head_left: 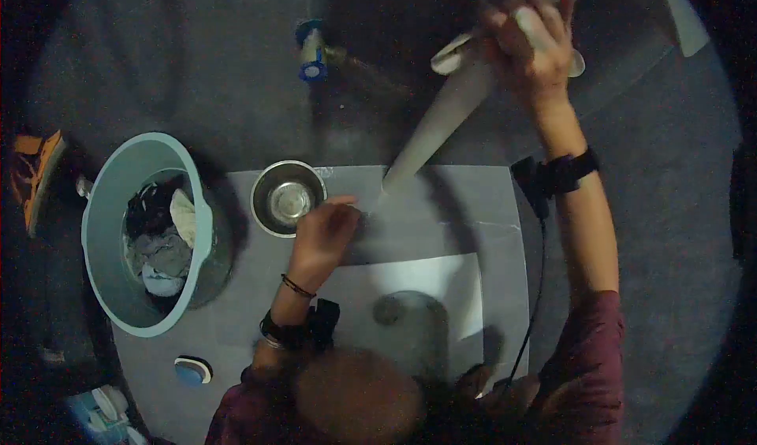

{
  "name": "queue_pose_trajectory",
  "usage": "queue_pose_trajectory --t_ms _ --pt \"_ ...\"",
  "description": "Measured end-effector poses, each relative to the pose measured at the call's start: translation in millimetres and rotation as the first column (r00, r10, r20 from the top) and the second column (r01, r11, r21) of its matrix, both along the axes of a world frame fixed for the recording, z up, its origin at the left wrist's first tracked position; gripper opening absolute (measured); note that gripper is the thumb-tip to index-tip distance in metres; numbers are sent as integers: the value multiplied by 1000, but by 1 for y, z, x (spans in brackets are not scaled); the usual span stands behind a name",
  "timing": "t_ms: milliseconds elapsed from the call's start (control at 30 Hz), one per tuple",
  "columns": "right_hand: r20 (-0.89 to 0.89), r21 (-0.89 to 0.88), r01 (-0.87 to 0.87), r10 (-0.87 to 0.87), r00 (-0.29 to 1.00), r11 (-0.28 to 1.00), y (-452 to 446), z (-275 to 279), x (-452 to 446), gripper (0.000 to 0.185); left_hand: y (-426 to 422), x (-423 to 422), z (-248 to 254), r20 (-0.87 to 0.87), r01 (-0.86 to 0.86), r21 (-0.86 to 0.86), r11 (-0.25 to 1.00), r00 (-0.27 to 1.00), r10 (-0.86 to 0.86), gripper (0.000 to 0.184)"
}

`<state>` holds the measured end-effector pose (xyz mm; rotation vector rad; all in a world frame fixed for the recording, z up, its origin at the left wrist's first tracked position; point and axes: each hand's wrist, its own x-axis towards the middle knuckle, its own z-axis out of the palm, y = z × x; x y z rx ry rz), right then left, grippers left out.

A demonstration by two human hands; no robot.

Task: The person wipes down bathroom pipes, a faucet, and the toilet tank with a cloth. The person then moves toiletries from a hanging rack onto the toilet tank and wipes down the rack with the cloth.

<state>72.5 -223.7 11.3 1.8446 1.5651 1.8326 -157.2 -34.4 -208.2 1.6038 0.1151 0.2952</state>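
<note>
At the upper right, my right hand is raised, blurred by motion, with its fingers bent around something whitish that I cannot make out. Under it runs a long pale tapered piece, like a furniture leg, its narrow end reaching down to the grey mat. White curved parts stick out beside the hand. My left hand is at the right rim of a round metal bowl, one finger stretched out and no object visible in it. Whether it touches the rim, I cannot tell.
Left of the bowl stands a blue-green bucket with dark, grey and white cloths inside. A small blue-and-white brush-like item lies below it. An orange shoe is at the far left. A blue-ended pipe fitting is at the top.
</note>
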Motion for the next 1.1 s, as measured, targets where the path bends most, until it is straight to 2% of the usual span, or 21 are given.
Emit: queue_pose_trajectory --t_ms 67,100,133,167,233,267,300,400,467,500,567,600,667,700,800,833,900,933,1000,1067,1100 --pt "-82 28 -56 58 995 998 2 -43 2 27 -1 2 0 -26 5 24 1000 1000 -4 22" --pt "-400 19 -16 22 916 1000 -1 -89 10 26 -2 5 1 -45 5 53 999 999 -2 22" --pt "-673 5 25 -15 739 1000 -4 -133 14 24 -1 7 -1 -31 7 56 998 1000 -6 22" --pt "-471 -44 62 -75 879 997 -5 -157 -3 26 1 6 -3 28 -4 105 994 1000 1 21" --pt "-435 -346 -43 -119 893 937 -11 -197 -17 27 8 4 9 100 -14 182 983 995 -4 21" --pt "-440 -441 -95 -123 889 892 -12 -211 -17 25 12 -1 27 2 -19 225 974 1000 19 20" --pt "-429 -420 -83 -118 895 904 -12 -208 -18 25 14 -4 41 -95 -21 268 963 994 48 19" --pt "-383 -407 -70 -101 918 911 -8 -173 -18 33 31 -10 58 -91 -4 308 951 995 34 19" --pt "-241 -8 10 -12 971 1000 0 -110 -16 38 34 -1 80 -82 -6 287 958 996 30 20" --pt "-229 26 19 -12 973 999 7 -81 -16 38 37 6 90 -53 -15 309 951 998 33 20" --pt "-324 443 -15 176 929 896 26 -36 -16 43 36 21 116 -2 -21 316 949 1000 22 21" --pt "-312 464 -12 176 934 886 34 -29 -21 43 27 27 131 7 -15 339 941 1000 14 21" --pt "-258 838 -98 549 795 537 54 -26 -30 46 11 42 159 174 -63 391 918 985 -6 21" --pt "-283 859 -73 589 757 507 60 -36 -30 45 6 49 175 250 -99 541 835 967 -47 23" --pt "-361 913 139 599 715 384 72 -89 -35 42 -20 75 210 349 -93 475 875 933 -90 33" --pt "-352 923 141 641 682 357 74 -108 -45 42 -28 80 219 364 -102 488 867 926 -96 33" --pt "-424 905 243 689 588 349 75 -162 -53 44 -41 96 231 515 -272 525 806 856 -48 45" --pt "-451 891 309 731 512 333 79 -189 -53 46 -46 101 237 522 -282 538 794 851 -52 45" --pt "-450 884 344 772 449 316 78 -195 -62 47 -50 114 243 400 -274 606 746 917 12 50" --pt "-447 884 339 790 419 321 75 -159 -64 48 -49 122 234 433 -284 630 723 901 -23 50" --pt "-470 871 348 794 386 346 71 -133 -66 51 -50 119 232 399 -194 592 782 914 -75 51"
